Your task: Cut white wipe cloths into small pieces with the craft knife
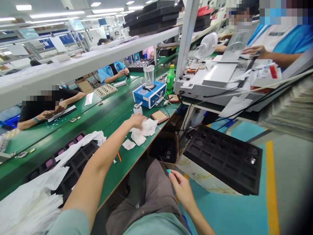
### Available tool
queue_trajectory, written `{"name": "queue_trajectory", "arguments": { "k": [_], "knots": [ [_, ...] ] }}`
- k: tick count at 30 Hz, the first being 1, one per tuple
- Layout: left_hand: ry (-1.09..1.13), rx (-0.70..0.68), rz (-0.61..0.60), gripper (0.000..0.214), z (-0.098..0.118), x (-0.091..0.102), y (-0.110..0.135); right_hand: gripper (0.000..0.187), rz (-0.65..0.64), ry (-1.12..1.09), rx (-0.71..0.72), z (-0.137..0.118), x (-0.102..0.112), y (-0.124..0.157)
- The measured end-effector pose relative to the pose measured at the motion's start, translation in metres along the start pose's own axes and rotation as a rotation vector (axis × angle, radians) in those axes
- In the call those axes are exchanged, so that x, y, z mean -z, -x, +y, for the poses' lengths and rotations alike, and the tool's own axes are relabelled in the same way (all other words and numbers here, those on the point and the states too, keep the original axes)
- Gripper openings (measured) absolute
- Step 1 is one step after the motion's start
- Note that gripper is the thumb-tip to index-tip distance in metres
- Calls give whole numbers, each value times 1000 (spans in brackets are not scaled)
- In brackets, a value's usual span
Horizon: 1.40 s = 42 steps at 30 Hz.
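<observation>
Touching white wipes (149, 126) on green counter (110, 114), mid-frame, with left hand (137, 121), can't tell grip; right hand (181, 186), lower centre, is pinching small teal piece (168, 171).

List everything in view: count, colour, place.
Bench: one, green, centre
Device: one, blue, on bench
Wipes: several, white, at left hand
Pump bottle: one, whitish, beyond left hand
Drinks bottle: one, green, by device
Framed pads: two, tan, by device
Stick: one, orange, bench edge
Fan: one, white, upper right
Trays: several, mostly black, left, right, shelf
Cloth pile: one, white, lower left
Workers: at least three, mixed clothing, around
Left hand: one, bare, at wipes
Right hand: one, bare, beside lap
</observation>
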<state>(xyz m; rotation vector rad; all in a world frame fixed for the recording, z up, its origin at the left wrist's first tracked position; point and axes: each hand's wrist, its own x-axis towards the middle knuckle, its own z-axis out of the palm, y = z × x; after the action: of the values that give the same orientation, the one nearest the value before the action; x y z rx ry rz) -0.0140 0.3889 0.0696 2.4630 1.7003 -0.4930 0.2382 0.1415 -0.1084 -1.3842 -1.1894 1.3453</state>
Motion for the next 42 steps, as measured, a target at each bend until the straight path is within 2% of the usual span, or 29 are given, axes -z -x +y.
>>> {"name": "queue_trajectory", "arguments": {
  "k": [2, 4, 6, 9, 11, 12, 14, 16, 18, 20, 23, 24, 26, 28, 29, 31, 33, 37, 39, 40, 42],
  "knots": [
    [21, -3, -11, 98, 3, -5, 11, 62, 2, 5, -19, 0, 0, 1],
    [40, 21, 38, 106, 5, -10, 42, 62, -7, 19, -37, 2, 0, 2],
    [59, 76, 157, 100, 10, -21, 96, 62, -10, 53, -35, 3, -3, 3],
    [125, 228, 340, 77, 29, -54, 206, 62, -47, 191, 54, -2, -14, -4],
    [174, 447, 469, 61, 47, -87, 283, 57, -128, 341, 173, -13, -31, -15],
    [181, 606, 560, 56, 55, -105, 320, 54, -182, 417, 250, -21, -42, -23],
    [155, 1016, 780, 50, 68, -140, 390, 51, -278, 554, 423, -40, -70, -38],
    [112, 1350, 937, 50, 72, -170, 446, 50, -337, 683, 579, -57, -99, -52],
    [95, 1496, 961, 56, 68, -189, 483, 48, -350, 821, 680, -69, -127, -64],
    [83, 1500, 882, 68, 54, -195, 498, 44, -346, 931, 726, -74, -147, -72],
    [53, 1400, 643, 82, 20, -184, 498, 40, -333, 1004, 747, -70, -162, -77],
    [58, 1362, 540, 79, 5, -179, 496, 40, -322, 1010, 760, -69, -163, -77],
    [108, 1289, 341, 57, -23, -170, 494, 40, -290, 988, 810, -69, -164, -76],
    [156, 1241, 243, 38, -45, -165, 498, 41, -296, 916, 873, -79, -172, -72],
    [163, 1233, 238, 35, -52, -164, 501, 41, -330, 871, 895, -88, -182, -68],
    [146, 1248, 267, 34, -58, -165, 510, 38, -462, 786, 928, -112, -218, -59],
    [117, 1273, 298, 34, -56, -167, 520, 35, -619, 748, 972, -140, -271, -49],
    [107, 1296, 339, 34, -40, -173, 537, 37, -711, 815, 1078, -182, -381, -38],
    [140, 1293, 320, 34, -32, -179, 542, 25, -742, 829, 1082, -195, -413, -37],
    [154, 1291, 309, 34, -29, -183, 544, 20, -745, 822, 1081, -202, -423, -38],
    [165, 1283, 298, 34, -25, -189, 546, 22, -719, 800, 1085, -220, -430, -42]
  ]
}}
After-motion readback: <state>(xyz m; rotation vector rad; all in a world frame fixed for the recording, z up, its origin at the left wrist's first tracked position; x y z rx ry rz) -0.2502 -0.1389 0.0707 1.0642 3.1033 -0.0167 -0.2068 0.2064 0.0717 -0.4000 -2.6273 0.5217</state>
